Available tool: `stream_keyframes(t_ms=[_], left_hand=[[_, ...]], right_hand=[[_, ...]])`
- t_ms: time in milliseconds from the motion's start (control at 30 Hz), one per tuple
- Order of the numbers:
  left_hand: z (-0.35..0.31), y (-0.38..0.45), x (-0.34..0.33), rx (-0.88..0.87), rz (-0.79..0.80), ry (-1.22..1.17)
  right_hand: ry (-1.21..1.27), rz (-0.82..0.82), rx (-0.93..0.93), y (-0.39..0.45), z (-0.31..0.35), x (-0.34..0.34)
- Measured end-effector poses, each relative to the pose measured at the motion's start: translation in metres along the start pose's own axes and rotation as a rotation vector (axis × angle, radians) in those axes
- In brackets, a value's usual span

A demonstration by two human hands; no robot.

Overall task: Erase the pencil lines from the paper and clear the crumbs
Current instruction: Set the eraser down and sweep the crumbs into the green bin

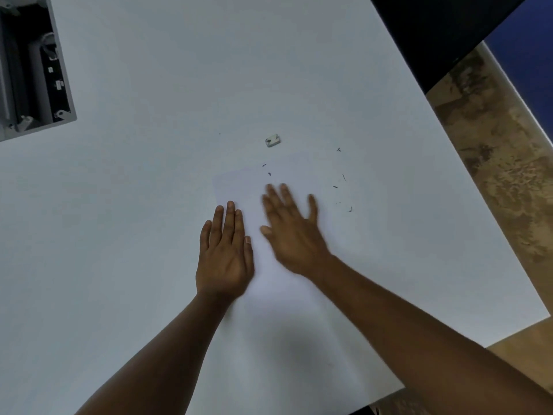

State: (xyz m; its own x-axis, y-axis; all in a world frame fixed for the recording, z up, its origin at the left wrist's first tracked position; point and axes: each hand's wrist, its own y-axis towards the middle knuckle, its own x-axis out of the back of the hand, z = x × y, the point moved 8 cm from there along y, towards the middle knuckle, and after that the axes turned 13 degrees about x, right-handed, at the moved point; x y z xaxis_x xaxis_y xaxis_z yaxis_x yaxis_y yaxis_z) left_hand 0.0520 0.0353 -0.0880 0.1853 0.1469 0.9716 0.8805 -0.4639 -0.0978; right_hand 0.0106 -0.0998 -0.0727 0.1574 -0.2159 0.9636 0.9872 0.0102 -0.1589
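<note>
A white sheet of paper (239, 187) lies on the white table, barely distinct from it; no pencil lines show on it. My left hand (224, 253) rests flat on the paper's left edge, fingers together, holding nothing. My right hand (291, 232) is spread flat over the middle of the paper and looks motion-blurred. A small white eraser (273, 140) with dark smudges lies beyond the paper's far edge. Several dark eraser crumbs (335, 187) are scattered to the right of my right hand, and two more crumbs (269, 174) lie just ahead of its fingertips.
The white table (134, 205) ends at the right, where mottled brown floor (493, 175) shows. A grey-framed opening (33, 70) with hardware sits at the far left corner. A dark panel (434, 25) crosses the top right.
</note>
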Motion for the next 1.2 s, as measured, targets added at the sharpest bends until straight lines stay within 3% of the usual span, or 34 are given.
stream_keyframes(t_ms=[133,267,467,567,733,900,1000,1200], left_hand=[[-0.002,0.001,-0.001,-0.026,-0.011,-0.027],[-0.001,0.001,0.001,-0.011,-0.024,-0.015],[-0.002,0.0,0.002,-0.002,-0.015,-0.008],[-0.001,0.0,0.002,-0.002,-0.012,-0.016],[-0.002,0.0,0.003,-0.005,-0.019,-0.014],[-0.002,0.0,0.001,-0.009,-0.006,-0.014],[-0.004,-0.001,0.003,-0.015,-0.025,-0.014],[-0.002,-0.002,0.002,-0.022,-0.019,-0.013]], right_hand=[[0.05,0.036,0.092,0.05,0.029,0.001],[0.015,0.065,0.093,0.058,0.016,0.0],[0.044,-0.06,-0.43,-0.007,-0.079,0.006],[0.046,-0.068,-0.542,-0.044,-0.105,0.008],[0.015,-0.131,-0.332,-0.052,-0.043,0.009],[-0.006,0.024,-0.021,-0.061,0.027,-0.02],[-0.036,0.015,-0.043,-0.072,-0.005,-0.021],[-0.084,0.05,-0.391,-0.116,-0.146,0.007]])
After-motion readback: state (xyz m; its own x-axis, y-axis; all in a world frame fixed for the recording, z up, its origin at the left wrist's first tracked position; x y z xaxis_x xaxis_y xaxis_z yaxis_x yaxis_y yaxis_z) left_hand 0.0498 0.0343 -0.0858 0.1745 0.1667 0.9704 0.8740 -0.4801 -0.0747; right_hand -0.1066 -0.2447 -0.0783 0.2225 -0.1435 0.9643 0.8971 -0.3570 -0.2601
